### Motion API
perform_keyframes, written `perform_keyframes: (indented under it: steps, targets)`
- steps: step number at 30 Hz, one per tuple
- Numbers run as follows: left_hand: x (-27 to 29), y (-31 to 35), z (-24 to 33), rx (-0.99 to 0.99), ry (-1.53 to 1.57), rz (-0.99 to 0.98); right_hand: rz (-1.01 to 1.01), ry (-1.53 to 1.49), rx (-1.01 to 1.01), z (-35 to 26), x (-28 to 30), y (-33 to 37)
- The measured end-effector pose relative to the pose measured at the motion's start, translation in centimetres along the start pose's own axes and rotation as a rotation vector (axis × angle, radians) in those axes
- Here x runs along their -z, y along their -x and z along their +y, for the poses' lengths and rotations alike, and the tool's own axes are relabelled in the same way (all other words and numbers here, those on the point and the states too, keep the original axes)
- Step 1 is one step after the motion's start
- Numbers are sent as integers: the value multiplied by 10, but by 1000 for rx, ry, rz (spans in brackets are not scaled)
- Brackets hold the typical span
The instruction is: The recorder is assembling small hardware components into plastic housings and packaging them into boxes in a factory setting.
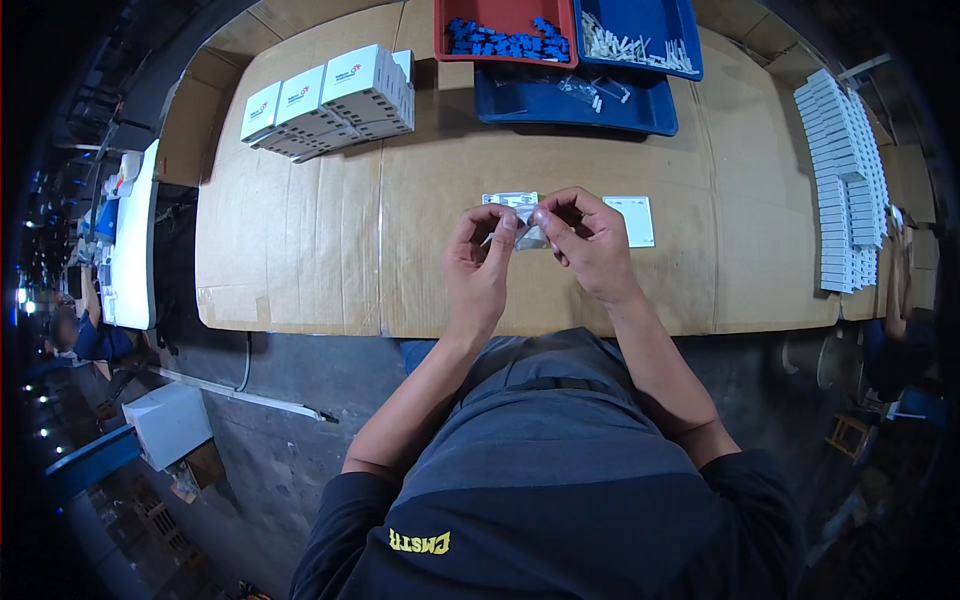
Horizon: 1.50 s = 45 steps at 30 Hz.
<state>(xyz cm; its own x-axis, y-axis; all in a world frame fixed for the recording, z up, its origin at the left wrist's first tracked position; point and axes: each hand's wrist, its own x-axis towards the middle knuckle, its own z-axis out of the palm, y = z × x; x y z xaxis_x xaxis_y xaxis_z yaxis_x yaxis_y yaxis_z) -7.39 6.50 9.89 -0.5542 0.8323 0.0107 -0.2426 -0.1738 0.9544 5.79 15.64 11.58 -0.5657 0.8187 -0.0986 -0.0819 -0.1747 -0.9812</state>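
Note:
Both hands meet above the cardboard-covered table, close to its near edge. Between the fingertips is a small clear plastic bag (529, 238), pinched on its left by my left hand (476, 265) and on its right by my right hand (598, 250). What the bag holds, if anything, is too small to make out. Just beyond the fingers lies a white part with grey detail (508, 198), partly hidden by the hands. A flat white rectangular plate (632, 224) rests on the cardboard beside my right hand.
Stacked white boxes (330, 100) stand at the back left. At the back are a red bin (505, 55) of blue pieces, a blue bin (638, 62) of white pieces, and a blue tray (570, 118) with small bags. Tall stacks of white parts (845, 180) line the right side.

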Motion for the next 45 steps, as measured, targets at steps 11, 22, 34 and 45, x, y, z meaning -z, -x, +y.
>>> perform_keyframes:
  steps: [11,22,34,45]
  targets:
    - [3,-1,-3,6,55,-3,-2,-12,-48,-4,0,-1]
    - [2,1,0,40,63,-32,-45,-89,-44,3,-3,2]
    - [4,0,2,63,59,-69,-53,-57,-31,2,-1,1]
    - [4,0,3,97,-46,-54,-83,12,-108,2,4,-1]
